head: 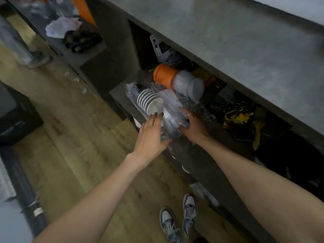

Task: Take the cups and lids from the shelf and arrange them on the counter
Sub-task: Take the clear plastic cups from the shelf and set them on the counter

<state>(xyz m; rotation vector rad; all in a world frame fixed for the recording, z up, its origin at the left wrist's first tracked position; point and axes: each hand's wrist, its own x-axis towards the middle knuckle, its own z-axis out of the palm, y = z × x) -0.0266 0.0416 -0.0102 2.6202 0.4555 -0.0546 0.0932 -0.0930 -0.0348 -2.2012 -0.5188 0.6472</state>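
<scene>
Under the grey counter (pixel 228 37), an open shelf (pixel 121 95) holds plastic-wrapped sleeves of cups and lids. My left hand (pixel 150 135) and my right hand (pixel 194 123) clasp a clear-wrapped sleeve of white lids or cups (pixel 171 113) from both sides at the shelf's front edge. Just left of it lies a stack of white paper cups (pixel 149 100) on its side, its open end toward me. Behind these lie an orange cup stack (pixel 164 75) and a sleeve of translucent lids (pixel 189 86). The sleeve's lower end is hidden by my hands.
Dark clutter with yellow and red items (pixel 240 116) fills the shelf to the right. A shelf bay on the left holds crumpled paper (pixel 63 27) and a dark tray. Below are the wooden floor (pixel 70 137), my shoes (pixel 178 220) and a plastic wrapper (pixel 205 192).
</scene>
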